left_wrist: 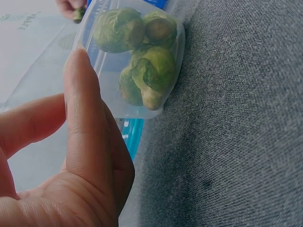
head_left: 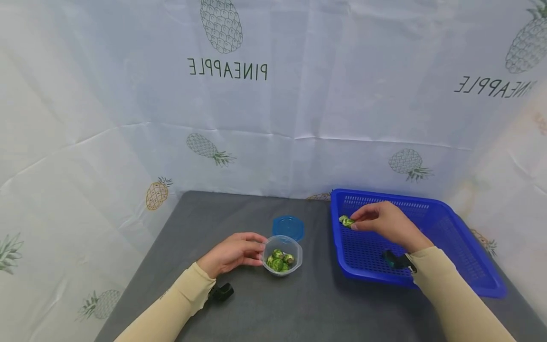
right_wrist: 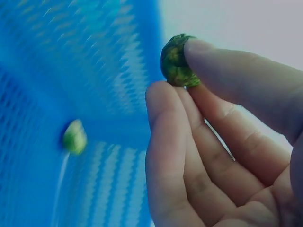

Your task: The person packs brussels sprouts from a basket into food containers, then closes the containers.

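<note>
My right hand pinches a Brussels sprout between thumb and fingertips, over the left part of a blue plastic basket. Another Brussels sprout lies inside the basket. A small clear plastic container stands on the table, holding several Brussels sprouts. At the container's left side is my left hand, its fairly straight fingers touching the wall near the rim.
A blue lid lies on the grey table cover just behind the container. White curtains printed with pineapples surround the table at the back and sides.
</note>
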`<state>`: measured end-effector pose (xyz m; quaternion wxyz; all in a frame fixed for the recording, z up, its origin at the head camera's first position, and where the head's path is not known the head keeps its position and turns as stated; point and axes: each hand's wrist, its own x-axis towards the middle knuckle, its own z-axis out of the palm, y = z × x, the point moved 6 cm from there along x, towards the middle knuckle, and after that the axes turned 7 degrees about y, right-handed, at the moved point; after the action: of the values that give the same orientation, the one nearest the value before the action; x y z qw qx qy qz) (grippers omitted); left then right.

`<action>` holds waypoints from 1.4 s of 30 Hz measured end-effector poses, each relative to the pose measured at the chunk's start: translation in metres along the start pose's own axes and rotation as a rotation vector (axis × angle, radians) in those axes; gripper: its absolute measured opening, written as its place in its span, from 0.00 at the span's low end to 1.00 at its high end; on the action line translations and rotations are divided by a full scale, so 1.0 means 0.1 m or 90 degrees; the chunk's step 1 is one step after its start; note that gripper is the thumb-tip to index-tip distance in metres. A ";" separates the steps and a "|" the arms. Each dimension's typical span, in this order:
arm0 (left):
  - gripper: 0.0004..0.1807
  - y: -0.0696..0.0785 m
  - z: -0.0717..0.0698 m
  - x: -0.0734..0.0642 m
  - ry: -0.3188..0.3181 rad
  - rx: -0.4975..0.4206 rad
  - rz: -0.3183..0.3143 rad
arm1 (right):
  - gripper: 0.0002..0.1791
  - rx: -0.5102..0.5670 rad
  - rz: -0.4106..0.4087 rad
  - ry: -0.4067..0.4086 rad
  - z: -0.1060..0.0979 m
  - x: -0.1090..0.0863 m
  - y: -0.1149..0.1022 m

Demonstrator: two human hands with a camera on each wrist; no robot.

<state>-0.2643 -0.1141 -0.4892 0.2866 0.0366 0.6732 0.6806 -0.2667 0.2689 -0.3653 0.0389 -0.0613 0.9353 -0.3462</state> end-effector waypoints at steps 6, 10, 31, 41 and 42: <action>0.28 0.01 -0.02 -0.02 0.008 0.000 0.000 | 0.14 0.033 -0.029 0.004 0.22 -0.02 -0.41; 0.27 0.01 -0.03 -0.01 0.015 0.006 -0.001 | 0.11 0.045 -0.050 0.003 0.45 -0.01 -0.64; 0.25 0.03 -0.09 -0.01 0.013 0.006 -0.008 | 0.06 0.088 -0.042 0.067 1.39 -0.02 -0.94; 0.25 0.03 -0.11 0.00 0.019 0.017 -0.005 | 0.05 0.058 -0.079 0.082 1.50 0.00 -0.99; 0.25 0.02 -0.10 0.00 0.017 0.016 -0.007 | 0.05 0.057 -0.078 0.081 1.51 0.00 -0.99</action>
<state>-0.2696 -0.1232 -0.4880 0.2807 0.0272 0.6860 0.6707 -0.2412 0.0978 -0.4151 -0.0388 -0.0948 0.9141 -0.3923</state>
